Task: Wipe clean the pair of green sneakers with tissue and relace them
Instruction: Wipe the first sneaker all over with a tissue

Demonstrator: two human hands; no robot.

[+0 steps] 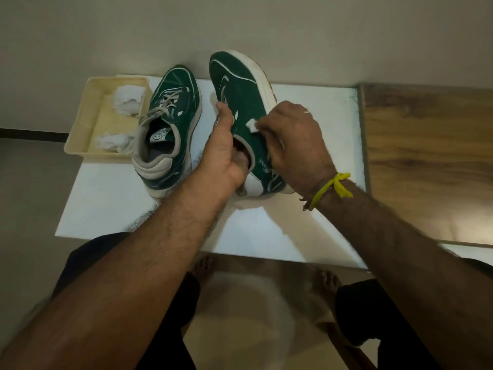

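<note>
From the head camera, the right hand (290, 140) pinches a small white tissue (251, 126) against the side of the tilted green sneaker (248, 108), held above the white table (306, 236). The left hand (225, 150) grips that sneaker, fingers tucked into its opening, thumb along the top. The other sneaker (170, 124), laced, stands just beside a cream tray (80, 145) holding crumpled tissues (126, 100).

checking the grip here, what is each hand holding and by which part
The left hand grips the tilted sneaker at its collar, fingers inside the opening. The right hand pinches a tissue against that sneaker's side.
</note>
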